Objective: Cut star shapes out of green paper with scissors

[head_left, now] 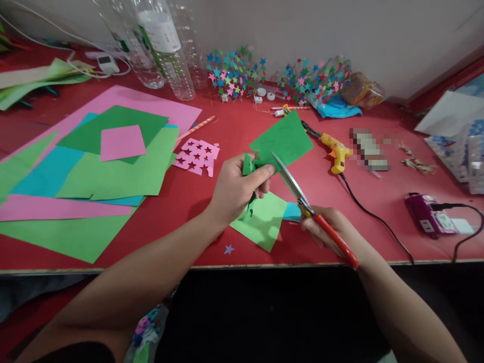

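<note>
My left hand [240, 184] pinches a dark green sheet [283, 138] near its lower left corner, and cut green pieces stick out around the fingers. In my right hand [327, 227] are scissors [328, 234] with red handles. Their blades point up and left, with the tips at the sheet's lower edge beside my left thumb. Whether the blades are parted is hard to tell. Below the hands a light green sheet [268, 227] lies on the red table [204, 217], with a blue piece [292, 212] at its right.
Coloured sheets [124, 176] cover the left side. A pink sheet with star holes [196, 157] lies left of my hands, a yellow glue gun [335, 151] right. Bottles [166, 50] and star decorations [236, 73] stand at the back. A purple box [431, 214] sits far right.
</note>
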`<state>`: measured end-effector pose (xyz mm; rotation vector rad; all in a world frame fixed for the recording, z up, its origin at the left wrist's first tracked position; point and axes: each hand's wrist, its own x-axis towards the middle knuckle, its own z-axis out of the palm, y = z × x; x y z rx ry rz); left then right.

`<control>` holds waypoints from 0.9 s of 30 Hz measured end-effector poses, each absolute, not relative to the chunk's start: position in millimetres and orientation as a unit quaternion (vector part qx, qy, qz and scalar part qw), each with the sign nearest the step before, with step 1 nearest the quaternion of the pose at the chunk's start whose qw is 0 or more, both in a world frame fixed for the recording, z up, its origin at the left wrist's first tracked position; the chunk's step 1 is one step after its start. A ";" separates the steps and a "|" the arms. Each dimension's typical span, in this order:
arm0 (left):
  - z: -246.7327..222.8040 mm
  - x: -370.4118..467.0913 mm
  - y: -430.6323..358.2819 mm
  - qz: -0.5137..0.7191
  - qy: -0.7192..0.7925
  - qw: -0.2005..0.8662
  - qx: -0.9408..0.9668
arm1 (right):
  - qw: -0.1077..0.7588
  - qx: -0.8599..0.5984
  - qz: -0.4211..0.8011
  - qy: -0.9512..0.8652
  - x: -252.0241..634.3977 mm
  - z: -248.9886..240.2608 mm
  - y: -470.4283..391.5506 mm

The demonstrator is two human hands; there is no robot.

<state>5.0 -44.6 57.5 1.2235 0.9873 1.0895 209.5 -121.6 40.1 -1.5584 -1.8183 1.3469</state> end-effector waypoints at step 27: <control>55.3 3.9 -42.5 0.455 0.418 0.580 0.530 | 0.182 -0.576 0.480 -0.636 208.8 44.2 -121.0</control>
